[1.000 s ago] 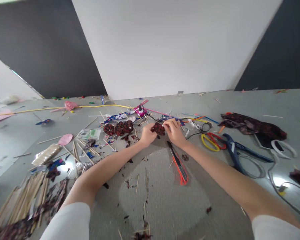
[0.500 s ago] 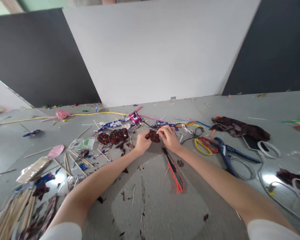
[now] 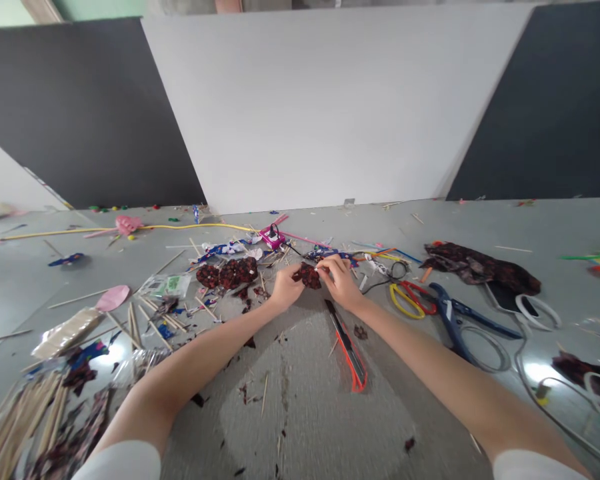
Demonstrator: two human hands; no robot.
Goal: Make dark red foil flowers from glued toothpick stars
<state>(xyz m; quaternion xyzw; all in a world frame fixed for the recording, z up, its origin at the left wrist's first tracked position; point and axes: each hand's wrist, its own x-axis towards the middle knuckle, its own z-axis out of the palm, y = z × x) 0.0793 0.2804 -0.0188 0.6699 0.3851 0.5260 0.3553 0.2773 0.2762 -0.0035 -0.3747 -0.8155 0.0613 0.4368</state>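
Between my two hands is a small bunched piece of dark red and black patterned fabric. My left hand is closed on its left side. At its right edge my right hand pinches a small white bit, too small to name. Left of my left hand lie more rounded bunches of the same dark fabric. A box cutter with a red-orange edge rests on the floor below my right hand. Behind my hands sits a magenta box with a black plug.
To the right lie scissors with yellow and red handles, a blue-handled cutter, a dark fabric roll and a white ring. Thin wooden sticks, scraps and plastic packets cover the left. A white panel stands behind.
The camera view has shifted slightly. My hands stay together on the dark fabric piece, with almost no visible movement.
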